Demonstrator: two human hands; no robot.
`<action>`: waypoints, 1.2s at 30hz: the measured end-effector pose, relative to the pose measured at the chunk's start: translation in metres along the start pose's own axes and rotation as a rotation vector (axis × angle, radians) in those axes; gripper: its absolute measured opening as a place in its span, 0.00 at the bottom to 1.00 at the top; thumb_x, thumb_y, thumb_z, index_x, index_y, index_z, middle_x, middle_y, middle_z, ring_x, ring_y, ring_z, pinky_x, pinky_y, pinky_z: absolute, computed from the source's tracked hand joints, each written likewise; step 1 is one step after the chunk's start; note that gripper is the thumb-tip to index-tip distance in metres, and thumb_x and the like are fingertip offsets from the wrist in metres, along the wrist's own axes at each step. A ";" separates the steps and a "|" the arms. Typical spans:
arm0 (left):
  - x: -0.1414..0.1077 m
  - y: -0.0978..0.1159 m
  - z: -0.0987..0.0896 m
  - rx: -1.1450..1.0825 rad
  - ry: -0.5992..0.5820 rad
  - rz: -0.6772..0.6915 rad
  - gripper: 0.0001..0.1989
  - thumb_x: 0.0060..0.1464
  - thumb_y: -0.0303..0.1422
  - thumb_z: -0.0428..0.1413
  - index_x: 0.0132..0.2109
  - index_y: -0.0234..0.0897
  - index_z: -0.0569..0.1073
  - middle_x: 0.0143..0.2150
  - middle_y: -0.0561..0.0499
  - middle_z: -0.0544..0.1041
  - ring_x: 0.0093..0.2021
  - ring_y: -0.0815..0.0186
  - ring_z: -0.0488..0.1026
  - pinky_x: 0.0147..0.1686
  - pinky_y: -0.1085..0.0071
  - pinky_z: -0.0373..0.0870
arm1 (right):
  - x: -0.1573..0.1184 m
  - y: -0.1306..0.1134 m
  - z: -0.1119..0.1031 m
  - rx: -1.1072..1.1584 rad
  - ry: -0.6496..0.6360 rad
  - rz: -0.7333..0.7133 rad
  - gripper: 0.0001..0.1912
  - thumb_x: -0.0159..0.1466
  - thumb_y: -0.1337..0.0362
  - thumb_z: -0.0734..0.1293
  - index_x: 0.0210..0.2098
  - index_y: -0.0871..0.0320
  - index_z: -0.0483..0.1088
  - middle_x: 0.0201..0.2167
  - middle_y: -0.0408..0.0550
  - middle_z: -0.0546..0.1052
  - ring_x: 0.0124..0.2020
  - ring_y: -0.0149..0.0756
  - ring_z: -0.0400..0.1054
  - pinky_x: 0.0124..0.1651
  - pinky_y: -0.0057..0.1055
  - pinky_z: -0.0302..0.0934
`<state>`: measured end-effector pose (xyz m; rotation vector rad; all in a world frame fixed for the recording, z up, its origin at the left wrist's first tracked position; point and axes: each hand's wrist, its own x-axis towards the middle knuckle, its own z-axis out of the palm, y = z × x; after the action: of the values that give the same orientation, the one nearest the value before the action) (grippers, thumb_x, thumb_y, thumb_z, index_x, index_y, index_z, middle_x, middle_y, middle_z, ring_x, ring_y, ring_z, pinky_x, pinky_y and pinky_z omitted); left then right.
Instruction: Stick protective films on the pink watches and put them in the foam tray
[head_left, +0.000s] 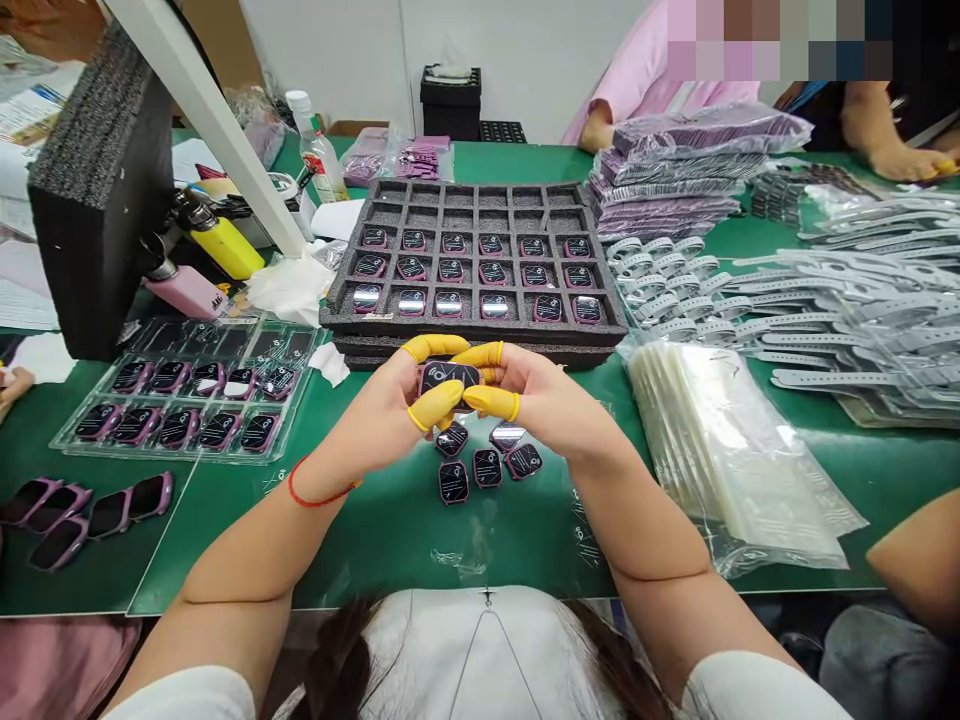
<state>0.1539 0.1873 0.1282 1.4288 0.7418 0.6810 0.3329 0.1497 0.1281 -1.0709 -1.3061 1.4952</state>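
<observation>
Between my two hands I hold a smartwatch body [448, 377], its dark screen with printed marks facing me. My left hand [397, 400] pinches its left end, and my right hand [536, 395] pinches its right end. Yellow finger cots cover thumbs and fingertips on both hands. Just below, several more watch bodies [487, 468] lie loose on the green table mat [375, 540]. Beyond my hands stands a black foam tray [480, 325], its nearer rows filled with watch bodies and its far rows without any.
At left, a clear plastic tray [180, 450] holds watch bodies, near loose ones [105, 510]. A black foam block [97, 190] and lamp arm [210, 120] rise behind. At right lie plastic bags [720, 450], grey straps [840, 300] and purple packs [675, 170]. Co-workers' arms [922, 560] show.
</observation>
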 end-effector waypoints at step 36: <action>0.006 -0.008 0.006 -0.116 -0.182 -0.052 0.12 0.56 0.30 0.52 0.47 0.39 0.71 0.34 0.54 0.73 0.27 0.71 0.67 0.21 0.78 0.64 | -0.015 -0.007 0.001 -0.711 -0.030 -0.272 0.12 0.59 0.67 0.67 0.43 0.60 0.70 0.38 0.47 0.76 0.33 0.30 0.64 0.36 0.29 0.62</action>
<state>0.1620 0.1887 0.1200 1.3408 0.5861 0.5374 0.3362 0.1354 0.1366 -1.2312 -1.9877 0.8512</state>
